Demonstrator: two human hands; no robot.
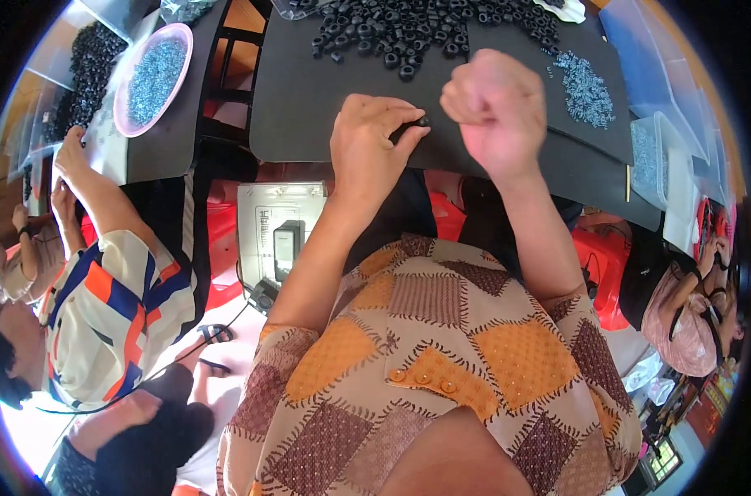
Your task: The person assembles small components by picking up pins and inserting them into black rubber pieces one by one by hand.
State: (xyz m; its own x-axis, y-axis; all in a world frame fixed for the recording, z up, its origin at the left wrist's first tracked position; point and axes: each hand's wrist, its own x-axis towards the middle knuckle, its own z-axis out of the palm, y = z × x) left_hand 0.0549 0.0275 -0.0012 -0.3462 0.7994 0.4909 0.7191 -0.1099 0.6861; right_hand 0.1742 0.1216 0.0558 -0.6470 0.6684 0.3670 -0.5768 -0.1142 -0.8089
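My left hand (365,149) is over the near edge of the dark table, its thumb and fingertips pinching a small black piece (423,121). To its right, my right hand (499,112) is raised with the fingers curled in, slightly blurred; whatever it may hold is hidden. Beyond both hands lies a heap of small black hollow pieces (392,37), a few of them strayed toward me. A pile of tiny blue-grey, metallic-looking parts (586,89) rests on the right part of the table.
Clear plastic bins (660,157) line the right side. Leftward, a person (119,306) works at another table holding a pink-rimmed basin (120,116) of similar tiny parts and black pieces (95,70). A box lid (251,240) with a small device sits below my left arm.
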